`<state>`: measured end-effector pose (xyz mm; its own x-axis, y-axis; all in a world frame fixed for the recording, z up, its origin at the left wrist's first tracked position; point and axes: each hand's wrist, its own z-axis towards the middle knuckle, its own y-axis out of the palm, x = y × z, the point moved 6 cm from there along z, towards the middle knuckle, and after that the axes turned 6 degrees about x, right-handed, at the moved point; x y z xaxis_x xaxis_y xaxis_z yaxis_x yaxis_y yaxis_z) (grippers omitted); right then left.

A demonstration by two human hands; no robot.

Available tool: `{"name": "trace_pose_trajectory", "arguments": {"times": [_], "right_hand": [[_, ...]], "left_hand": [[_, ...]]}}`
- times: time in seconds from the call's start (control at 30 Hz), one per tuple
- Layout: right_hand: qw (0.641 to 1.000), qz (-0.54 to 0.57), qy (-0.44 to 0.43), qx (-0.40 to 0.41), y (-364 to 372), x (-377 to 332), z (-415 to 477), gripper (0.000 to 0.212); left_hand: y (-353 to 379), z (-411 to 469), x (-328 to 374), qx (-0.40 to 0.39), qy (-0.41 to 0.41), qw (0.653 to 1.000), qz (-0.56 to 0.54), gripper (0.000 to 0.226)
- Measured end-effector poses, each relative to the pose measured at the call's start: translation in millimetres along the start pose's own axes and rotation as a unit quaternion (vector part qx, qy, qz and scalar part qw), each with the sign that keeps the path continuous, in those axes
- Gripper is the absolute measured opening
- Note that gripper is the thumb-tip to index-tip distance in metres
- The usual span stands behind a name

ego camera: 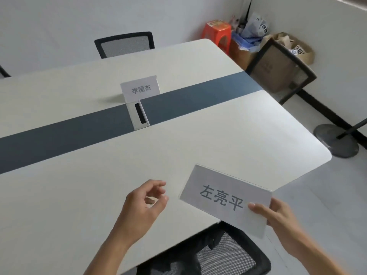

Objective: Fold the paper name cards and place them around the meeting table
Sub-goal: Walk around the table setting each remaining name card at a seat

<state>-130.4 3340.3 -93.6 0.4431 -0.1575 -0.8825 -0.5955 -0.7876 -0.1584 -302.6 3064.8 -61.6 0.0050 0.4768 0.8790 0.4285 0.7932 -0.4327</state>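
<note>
On the held name card (224,199), pinched by the right hand (278,217), big dark characters read 左亮平. Over by the table's grey strip (59,132), the standing name card (140,89) shows 李国杰, printed smaller.

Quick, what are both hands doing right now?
Left hand: open, fingers loosely curled, holding nothing.
Right hand: pinching the name card by its corner.

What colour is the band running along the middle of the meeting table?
The band is dark blue-grey; head view.
</note>
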Motion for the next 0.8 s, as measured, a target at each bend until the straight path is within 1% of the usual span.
{"name": "trace_pose_trajectory", "arguments": {"times": [0.03, 0.1, 0.13, 0.17, 0.23, 0.27, 0.33, 0.4, 0.47, 0.53, 0.57, 0.67, 0.73, 0.8], "right_hand": [[1.0, -0.012, -0.004, -0.016, 11, -7, 8, 0.039], [0.997, -0.048, -0.024, -0.058, 31, -19, 25, 0.064], [0.994, -0.066, -0.033, -0.082, 43, -25, 33, 0.068], [0.99, -0.081, -0.04, -0.105, 54, -30, 40, 0.064], [0.98, -0.109, -0.052, -0.158, 76, -40, 56, 0.046], [0.973, -0.122, -0.054, -0.187, 88, -43, 63, 0.041], [0.958, -0.143, -0.054, -0.243, 109, -48, 74, 0.038], [0.944, -0.171, -0.068, -0.273, 125, -50, 85, 0.035], [0.933, -0.201, -0.088, -0.284, 135, -48, 97, 0.036], [0.927, -0.216, -0.095, -0.29, 140, -43, 110, 0.04], [0.925, -0.219, -0.098, -0.293, 141, -40, 117, 0.042], [0.92, -0.232, -0.104, -0.298, 145, -35, 135, 0.042], [0.925, -0.245, -0.1, -0.273, 148, -30, 152, 0.055], [0.945, -0.235, -0.073, -0.217, 144, -20, 174, 0.07]], "left_hand": [[-4, 10, -2, 0.0, 0.005, 1.0, 0.012, 0.028], [-9, 30, -9, -0.009, 0.021, 0.999, 0.048, 0.038], [-11, 39, -13, -0.021, 0.023, 0.997, 0.066, 0.045], [-12, 48, -17, -0.035, 0.018, 0.996, 0.083, 0.052], [-14, 62, -28, -0.069, 0.005, 0.99, 0.119, 0.067], [-13, 68, -32, -0.087, 0.005, 0.986, 0.144, 0.072], [-9, 77, -41, -0.125, 0.003, 0.974, 0.189, 0.075], [-2, 86, -53, -0.169, -0.028, 0.963, 0.208, 0.07], [7, 92, -65, -0.219, -0.069, 0.957, 0.176, 0.055], [18, 96, -74, -0.254, -0.081, 0.954, 0.14, 0.038], [22, 99, -77, -0.259, -0.078, 0.954, 0.131, 0.033], [27, 112, -83, -0.244, -0.072, 0.958, 0.13, 0.033], [24, 130, -87, -0.224, -0.064, 0.961, 0.152, 0.036], [16, 156, -85, -0.182, -0.032, 0.958, 0.218, 0.042]]}}
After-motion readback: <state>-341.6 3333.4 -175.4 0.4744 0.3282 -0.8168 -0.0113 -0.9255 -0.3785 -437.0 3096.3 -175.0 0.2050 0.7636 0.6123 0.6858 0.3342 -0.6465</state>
